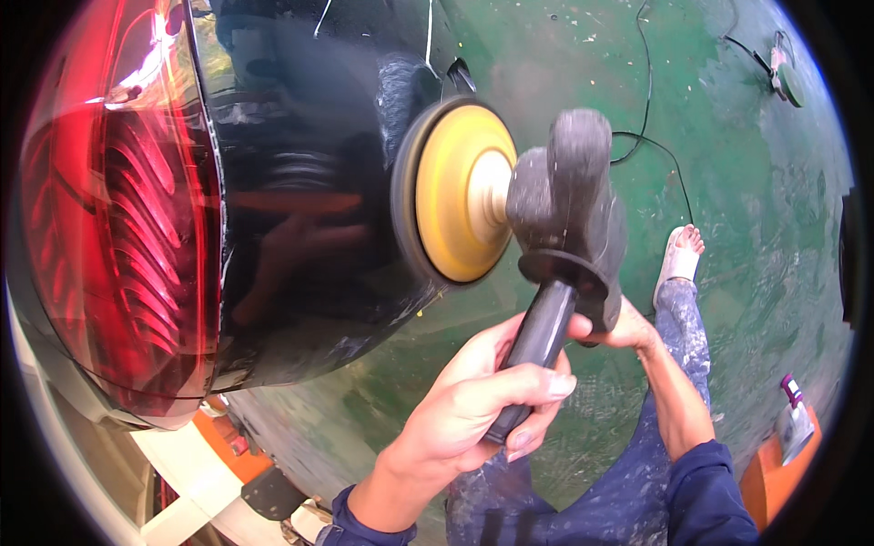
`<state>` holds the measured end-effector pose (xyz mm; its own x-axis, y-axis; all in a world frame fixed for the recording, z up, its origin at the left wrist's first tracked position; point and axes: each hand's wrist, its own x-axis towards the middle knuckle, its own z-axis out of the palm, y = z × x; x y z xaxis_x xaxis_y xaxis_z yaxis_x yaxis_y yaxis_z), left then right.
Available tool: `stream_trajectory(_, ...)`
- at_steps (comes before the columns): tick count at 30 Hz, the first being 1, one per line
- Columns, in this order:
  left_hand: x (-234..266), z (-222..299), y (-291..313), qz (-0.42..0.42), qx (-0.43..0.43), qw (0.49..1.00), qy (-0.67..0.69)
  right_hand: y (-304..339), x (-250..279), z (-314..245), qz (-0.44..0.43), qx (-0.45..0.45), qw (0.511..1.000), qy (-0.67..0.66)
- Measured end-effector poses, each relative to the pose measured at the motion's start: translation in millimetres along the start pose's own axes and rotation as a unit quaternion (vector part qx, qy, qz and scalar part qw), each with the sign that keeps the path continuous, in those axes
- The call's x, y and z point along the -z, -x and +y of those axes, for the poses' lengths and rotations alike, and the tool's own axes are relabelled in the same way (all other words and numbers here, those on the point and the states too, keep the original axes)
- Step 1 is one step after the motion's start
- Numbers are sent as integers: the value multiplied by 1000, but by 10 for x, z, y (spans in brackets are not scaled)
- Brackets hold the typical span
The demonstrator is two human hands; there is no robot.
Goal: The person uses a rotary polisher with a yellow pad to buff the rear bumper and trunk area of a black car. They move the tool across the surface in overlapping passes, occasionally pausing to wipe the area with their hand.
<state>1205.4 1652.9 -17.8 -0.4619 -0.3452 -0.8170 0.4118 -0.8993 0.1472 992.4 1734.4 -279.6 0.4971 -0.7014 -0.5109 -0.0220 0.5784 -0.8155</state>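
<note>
A dark grey power polisher (pixel 569 191) is in both my hands. My left hand (pixel 464 396) is closed around its black side handle (pixel 537 332), thumb across the front. My right hand (pixel 628 326) grips the rear of the tool, its fingers mostly hidden behind the body. The round yellow disc (pixel 464 196), with a blurred dark rim, is against or very close to the glossy black car panel (pixel 300 191); contact cannot be made out. Whitish smears show on the panel beside the disc. Left of the panel is a red tail light (pixel 118 237).
A black cable (pixel 648 82) runs over the green floor (pixel 564 55) near my sandalled foot (pixel 681 255). Another corded tool (pixel 781 73) lies far right. An orange box (pixel 778 473) with a purple-topped container (pixel 794 423) stands lower right. White and orange items (pixel 196 473) are lower left.
</note>
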Motion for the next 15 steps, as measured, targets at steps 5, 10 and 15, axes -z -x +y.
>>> stream_trajectory(5,124,-250,260,39,5,999,-34,104,-23,210,-76,25,997,-4)
stream_trajectory(10,826,-877,877,89,44,994,-55,181,-438,109,-117,81,985,103)
stream_trajectory(15,762,-829,726,74,-1,994,-80,2,-219,-167,-136,62,985,85)
